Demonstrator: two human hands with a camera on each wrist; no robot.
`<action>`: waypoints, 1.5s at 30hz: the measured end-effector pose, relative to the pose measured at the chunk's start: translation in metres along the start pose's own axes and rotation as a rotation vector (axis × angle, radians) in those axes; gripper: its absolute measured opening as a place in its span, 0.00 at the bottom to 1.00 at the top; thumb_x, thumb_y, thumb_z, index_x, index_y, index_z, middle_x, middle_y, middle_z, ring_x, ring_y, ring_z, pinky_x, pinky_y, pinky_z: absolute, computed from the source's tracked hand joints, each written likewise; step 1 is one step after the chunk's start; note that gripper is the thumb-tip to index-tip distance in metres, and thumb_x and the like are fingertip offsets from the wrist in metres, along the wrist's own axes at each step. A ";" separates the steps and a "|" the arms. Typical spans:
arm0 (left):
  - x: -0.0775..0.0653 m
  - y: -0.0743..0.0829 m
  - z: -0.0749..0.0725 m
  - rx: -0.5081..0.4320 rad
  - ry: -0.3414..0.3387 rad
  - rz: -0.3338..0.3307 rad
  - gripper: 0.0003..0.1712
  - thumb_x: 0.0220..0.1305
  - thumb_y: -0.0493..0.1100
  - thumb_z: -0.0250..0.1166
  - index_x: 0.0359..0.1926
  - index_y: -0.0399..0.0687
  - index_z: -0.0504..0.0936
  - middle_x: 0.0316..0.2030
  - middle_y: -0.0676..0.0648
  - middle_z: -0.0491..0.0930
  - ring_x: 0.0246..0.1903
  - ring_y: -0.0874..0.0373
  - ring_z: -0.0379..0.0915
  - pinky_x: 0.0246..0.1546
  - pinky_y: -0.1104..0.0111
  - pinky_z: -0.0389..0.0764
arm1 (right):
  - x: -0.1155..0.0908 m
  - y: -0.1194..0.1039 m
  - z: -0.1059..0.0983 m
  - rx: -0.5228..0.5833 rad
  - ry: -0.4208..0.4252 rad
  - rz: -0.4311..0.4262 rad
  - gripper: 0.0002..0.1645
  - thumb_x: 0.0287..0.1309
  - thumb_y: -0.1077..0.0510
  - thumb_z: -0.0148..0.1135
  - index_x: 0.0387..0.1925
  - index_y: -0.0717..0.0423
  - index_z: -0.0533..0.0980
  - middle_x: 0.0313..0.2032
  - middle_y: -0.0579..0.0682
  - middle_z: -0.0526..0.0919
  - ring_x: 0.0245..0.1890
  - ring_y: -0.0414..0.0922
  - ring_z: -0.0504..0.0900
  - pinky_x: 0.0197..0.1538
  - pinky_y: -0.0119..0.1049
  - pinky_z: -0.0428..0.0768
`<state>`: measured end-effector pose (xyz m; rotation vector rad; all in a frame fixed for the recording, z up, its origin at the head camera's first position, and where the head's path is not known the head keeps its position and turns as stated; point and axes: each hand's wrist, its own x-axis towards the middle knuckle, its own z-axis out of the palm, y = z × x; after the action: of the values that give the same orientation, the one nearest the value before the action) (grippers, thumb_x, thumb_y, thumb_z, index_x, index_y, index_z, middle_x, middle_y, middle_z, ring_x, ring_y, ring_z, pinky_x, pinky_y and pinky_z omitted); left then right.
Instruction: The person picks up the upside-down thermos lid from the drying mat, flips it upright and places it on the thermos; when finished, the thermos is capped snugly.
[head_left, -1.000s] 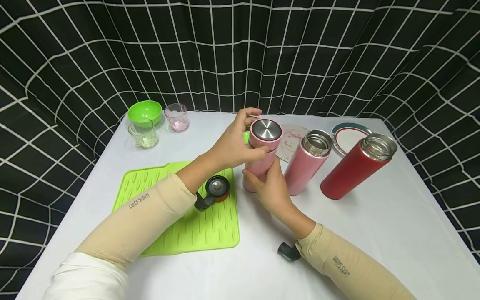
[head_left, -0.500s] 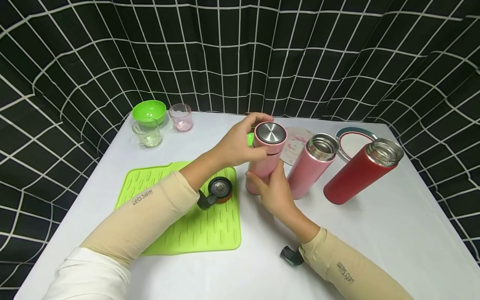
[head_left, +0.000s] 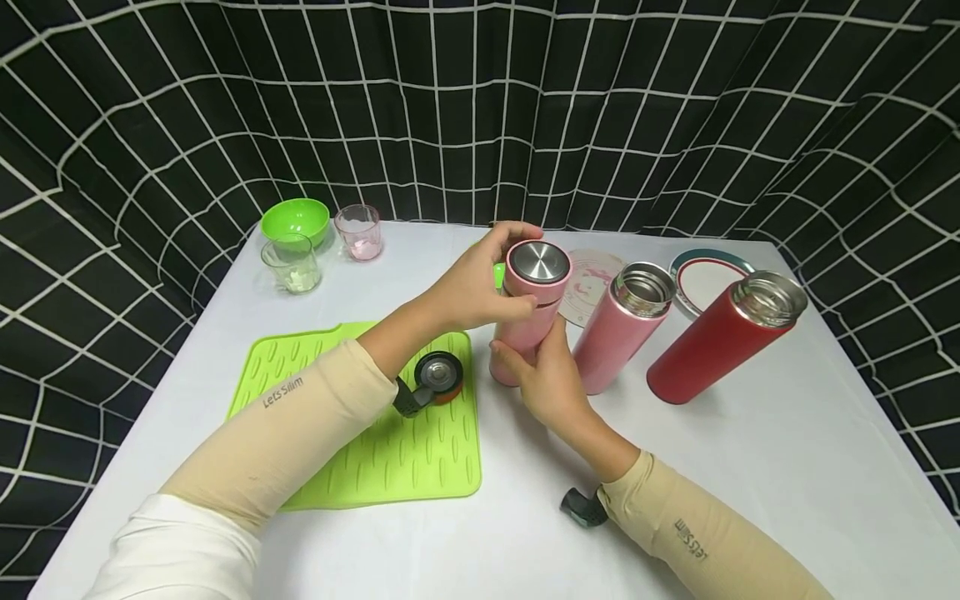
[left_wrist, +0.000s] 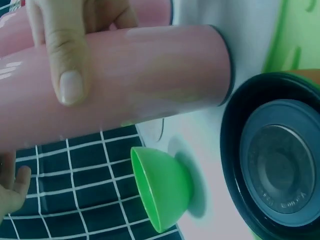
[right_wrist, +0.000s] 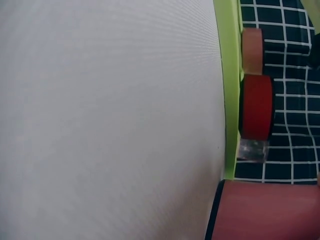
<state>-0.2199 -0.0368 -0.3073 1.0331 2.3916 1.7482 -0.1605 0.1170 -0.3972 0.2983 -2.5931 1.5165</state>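
Upright on the white table stands a pink thermos point(head_left: 523, 333) with a steel-topped lid point(head_left: 538, 262). My left hand point(head_left: 480, 287) holds the lid from the left, thumb in front and fingers behind. Lower down, my right hand point(head_left: 551, 379) grips the thermos body; its thumb point(left_wrist: 70, 82) lies along the pink wall in the left wrist view. Just right of that hand is a second pink thermos point(head_left: 622, 329), its steel mouth uncovered. Further right stands a red thermos point(head_left: 712, 342), uncovered too. The right wrist view catches only the lower part of the held thermos point(right_wrist: 265, 210).
A green drying mat point(head_left: 420, 467) at left bears an upturned red lid point(right_wrist: 257, 107) and a pink lid point(right_wrist: 252, 50). Behind it are a green bowl point(head_left: 295, 221), a clear glass point(head_left: 292, 265) and a pink glass point(head_left: 358, 233). Plates point(head_left: 708, 279) lie at the back right.
The head view has shifted slightly, so everything sits a little differently in it. Both hands keep their hold on the pink thermos, with no clear turn of the lid.
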 end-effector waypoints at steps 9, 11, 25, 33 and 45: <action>0.000 -0.001 -0.001 0.030 0.014 -0.042 0.43 0.47 0.44 0.76 0.60 0.41 0.63 0.55 0.47 0.68 0.55 0.57 0.66 0.56 0.65 0.70 | 0.001 0.000 0.002 0.006 -0.001 -0.004 0.40 0.61 0.51 0.67 0.63 0.57 0.54 0.56 0.52 0.71 0.57 0.47 0.72 0.61 0.45 0.70; 0.000 0.000 -0.002 0.041 0.023 -0.040 0.43 0.47 0.45 0.77 0.60 0.42 0.63 0.55 0.47 0.68 0.56 0.57 0.65 0.57 0.65 0.69 | 0.002 -0.001 0.003 0.011 -0.001 -0.010 0.39 0.61 0.51 0.67 0.63 0.57 0.54 0.55 0.52 0.71 0.57 0.46 0.72 0.61 0.44 0.70; 0.002 -0.006 0.000 0.027 0.021 0.011 0.44 0.45 0.45 0.78 0.58 0.41 0.62 0.56 0.46 0.64 0.56 0.58 0.63 0.58 0.68 0.67 | 0.004 0.001 -0.001 0.005 0.018 0.014 0.41 0.56 0.51 0.72 0.61 0.58 0.57 0.54 0.54 0.73 0.55 0.47 0.74 0.58 0.44 0.72; 0.001 -0.009 0.006 -0.005 0.043 0.037 0.42 0.45 0.42 0.77 0.59 0.41 0.65 0.53 0.48 0.70 0.52 0.58 0.69 0.54 0.67 0.72 | 0.003 0.000 -0.002 0.032 0.021 0.075 0.42 0.53 0.54 0.75 0.60 0.58 0.59 0.53 0.53 0.75 0.53 0.46 0.75 0.55 0.42 0.74; 0.001 -0.007 0.003 -0.002 0.086 0.001 0.41 0.42 0.48 0.81 0.54 0.44 0.69 0.49 0.51 0.73 0.49 0.61 0.71 0.51 0.68 0.73 | 0.007 -0.002 0.003 0.064 0.091 0.079 0.45 0.43 0.62 0.77 0.60 0.56 0.60 0.50 0.53 0.77 0.49 0.48 0.77 0.54 0.43 0.74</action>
<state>-0.2225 -0.0349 -0.3138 0.9790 2.4385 1.8316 -0.1669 0.1126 -0.3957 0.1308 -2.5177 1.6017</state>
